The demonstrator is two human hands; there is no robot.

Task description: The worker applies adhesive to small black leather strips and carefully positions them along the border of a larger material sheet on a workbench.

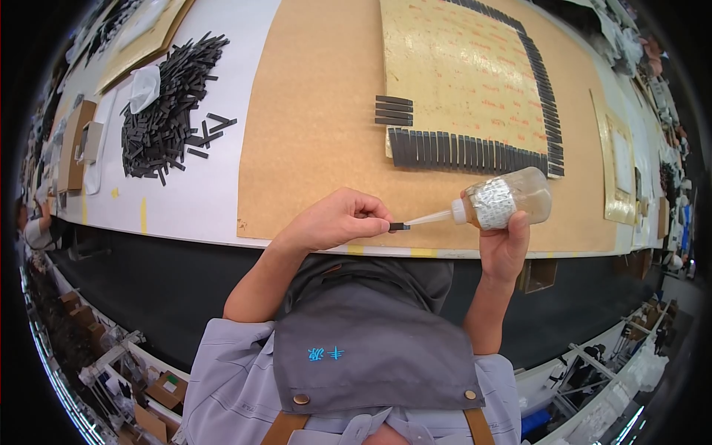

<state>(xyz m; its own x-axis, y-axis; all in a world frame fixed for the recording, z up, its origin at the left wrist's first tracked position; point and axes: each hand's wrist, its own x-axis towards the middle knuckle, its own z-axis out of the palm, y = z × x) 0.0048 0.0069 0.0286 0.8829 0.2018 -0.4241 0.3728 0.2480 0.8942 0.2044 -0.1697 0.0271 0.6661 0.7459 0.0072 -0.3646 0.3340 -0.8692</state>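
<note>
Between the thumb and fingers of my left hand (343,220) is a small black strip (399,226), its free end pointing right. My right hand (506,248) is closed around a clear squeeze bottle (530,194) with a silvery label and a white cap. The bottle lies tipped to the left, and its long thin nozzle (430,218) reaches the strip's free end. Beyond my hands, a yellowish board (460,74) carries a row of black strips (467,150) along its near edge and more down its right edge. Several strips stick out at its left side.
A heap of loose black strips (167,111) lies on the white table at the left, with a crumpled white plastic piece (144,89) on it. Brown sheeting (311,96) covers the table's middle. Another yellowish board (617,170) lies at the right, and cardboard boxes (76,144) stand far left.
</note>
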